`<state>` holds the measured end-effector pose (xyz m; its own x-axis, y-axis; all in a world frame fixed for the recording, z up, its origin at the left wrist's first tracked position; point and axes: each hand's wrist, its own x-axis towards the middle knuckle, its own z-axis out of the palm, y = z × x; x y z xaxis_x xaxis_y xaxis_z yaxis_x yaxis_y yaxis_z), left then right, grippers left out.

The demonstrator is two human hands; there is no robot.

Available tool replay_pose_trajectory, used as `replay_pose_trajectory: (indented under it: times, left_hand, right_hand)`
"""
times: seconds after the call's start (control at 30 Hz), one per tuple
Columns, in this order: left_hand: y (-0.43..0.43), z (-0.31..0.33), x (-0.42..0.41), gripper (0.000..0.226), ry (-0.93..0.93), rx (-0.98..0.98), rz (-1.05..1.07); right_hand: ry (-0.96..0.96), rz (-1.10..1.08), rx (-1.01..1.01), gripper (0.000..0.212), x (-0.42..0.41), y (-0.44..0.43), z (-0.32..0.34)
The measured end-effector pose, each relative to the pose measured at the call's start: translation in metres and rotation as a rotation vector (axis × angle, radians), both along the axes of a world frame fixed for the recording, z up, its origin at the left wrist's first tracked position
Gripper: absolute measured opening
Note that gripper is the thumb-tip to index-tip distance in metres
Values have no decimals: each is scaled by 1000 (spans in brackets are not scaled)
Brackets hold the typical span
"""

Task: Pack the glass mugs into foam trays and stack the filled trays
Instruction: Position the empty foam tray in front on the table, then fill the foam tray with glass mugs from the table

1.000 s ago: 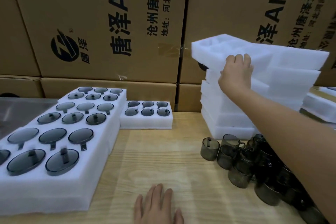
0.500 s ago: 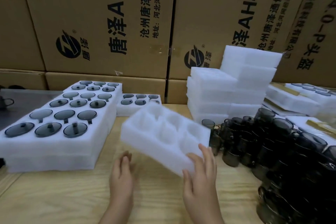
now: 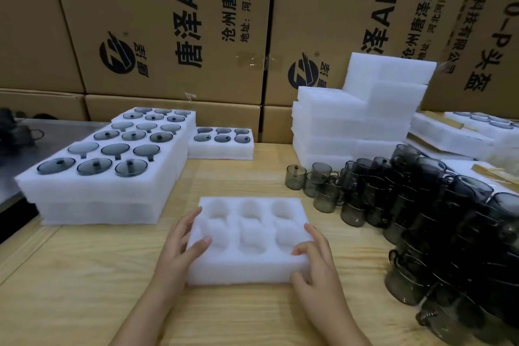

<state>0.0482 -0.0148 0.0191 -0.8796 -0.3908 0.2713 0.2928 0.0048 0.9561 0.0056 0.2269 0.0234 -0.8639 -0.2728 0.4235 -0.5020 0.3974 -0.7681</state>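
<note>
To the left of the empty white six-pocket foam tray (image 3: 241, 271), a block of stacked white foam trays filled with grey glass mugs (image 3: 98, 199) sits on the pale wooden desk (image 3: 84, 275). A smaller filled foam tray (image 3: 222, 150) lies behind the empty one. The left hand (image 3: 179, 250) rests against the empty tray's left wall, fingers spread and nearly straight, thumb laid over the top rim. The tray lies flat on the desk between both hands. The right hand (image 3: 314, 258) pinches its near right corner, fingers curled over the top and thumb on the front wall. Right of the tray crowds a heap of loose smoky grey glass mugs (image 3: 421, 205). Behind them rises a pile of empty white foam trays (image 3: 351, 121).
</note>
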Motion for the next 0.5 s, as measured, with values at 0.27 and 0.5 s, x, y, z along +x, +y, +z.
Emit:
replay_pose_trajectory:
  times: [0.27, 0.5]
  left_hand:
    - [-2, 3, -2, 49, -52, -205, 67]
    - [-2, 7, 2, 62, -69, -138, -9]
  right_hand:
    - [-126, -122, -318, 14, -15, 5, 14]
    - [-18, -680, 176, 45, -102, 33, 87]
